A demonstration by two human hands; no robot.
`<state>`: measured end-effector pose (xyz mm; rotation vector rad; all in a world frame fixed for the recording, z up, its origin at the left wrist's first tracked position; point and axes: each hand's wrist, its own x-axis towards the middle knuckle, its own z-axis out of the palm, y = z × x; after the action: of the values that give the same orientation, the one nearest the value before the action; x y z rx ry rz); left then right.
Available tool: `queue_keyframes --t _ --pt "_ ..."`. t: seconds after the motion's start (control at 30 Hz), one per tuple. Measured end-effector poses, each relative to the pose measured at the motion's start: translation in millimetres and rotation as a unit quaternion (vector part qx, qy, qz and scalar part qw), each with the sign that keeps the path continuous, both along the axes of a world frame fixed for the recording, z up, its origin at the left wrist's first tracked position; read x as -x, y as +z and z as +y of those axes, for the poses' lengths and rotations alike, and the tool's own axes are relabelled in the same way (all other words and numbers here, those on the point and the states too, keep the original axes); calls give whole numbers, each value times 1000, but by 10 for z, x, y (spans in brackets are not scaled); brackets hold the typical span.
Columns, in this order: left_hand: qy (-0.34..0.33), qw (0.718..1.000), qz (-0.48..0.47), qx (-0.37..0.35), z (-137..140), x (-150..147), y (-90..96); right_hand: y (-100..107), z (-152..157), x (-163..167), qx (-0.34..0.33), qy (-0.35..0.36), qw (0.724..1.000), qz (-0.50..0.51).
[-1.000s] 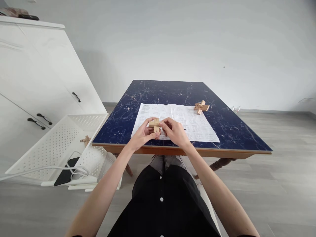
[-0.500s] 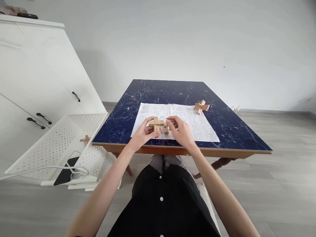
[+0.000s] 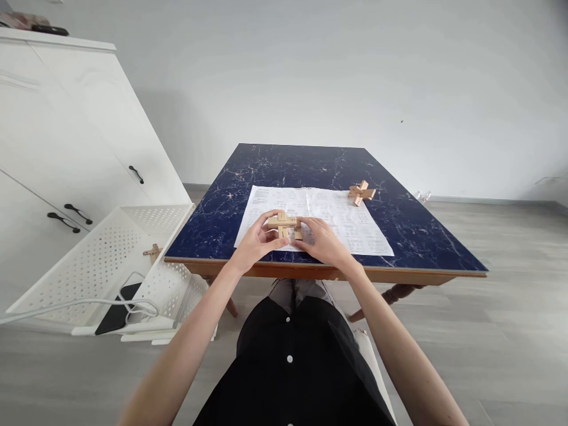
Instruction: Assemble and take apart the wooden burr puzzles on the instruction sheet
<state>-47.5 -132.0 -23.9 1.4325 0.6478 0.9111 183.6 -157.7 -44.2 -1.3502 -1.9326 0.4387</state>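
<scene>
My left hand [image 3: 257, 241] grips a wooden burr puzzle [image 3: 281, 222] made of crossed, notched light-wood bars, thumb in front and fingers behind. At its right side, my right hand [image 3: 322, 241] closes on a short upright wooden puzzle piece [image 3: 299, 231], fingers on top and thumb low. The piece touches or nearly touches the puzzle; whether they interlock I cannot tell. Beneath both hands lies a printed instruction sheet [image 3: 355, 231] with small diagrams. Another assembled wooden cross puzzle [image 3: 361, 193] rests at the sheet's upper right corner.
The dark blue marbled table [image 3: 302, 163] has a wooden front edge close to my body. To the left stand a white perforated bin [image 3: 93, 260] with a wooden piece [image 3: 153, 252] and cable in it, and a white cabinet [image 3: 80, 130] with black handles.
My right hand has turned and lowered, its thumb shifting from the top of the small piece down to its lower end. The left hand keeps its hold on the puzzle.
</scene>
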Motion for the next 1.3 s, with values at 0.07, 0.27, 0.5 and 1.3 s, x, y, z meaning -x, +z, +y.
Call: queue_keyframes --t 0.07,0.27,0.5,1.3 --pt "-1 1000 0 -7 0 0 -4 21 -11 6 11 -7 999 34" --pt "4 1000 -20 -21 3 -1 -38 145 -165 -52 171 81 922 338" --pt "-13 998 -23 -53 20 20 -85 122 -176 -73 249 144 838 464" --pt "59 967 124 -214 -82 -3 -20 291 -246 232 254 22 844 472"
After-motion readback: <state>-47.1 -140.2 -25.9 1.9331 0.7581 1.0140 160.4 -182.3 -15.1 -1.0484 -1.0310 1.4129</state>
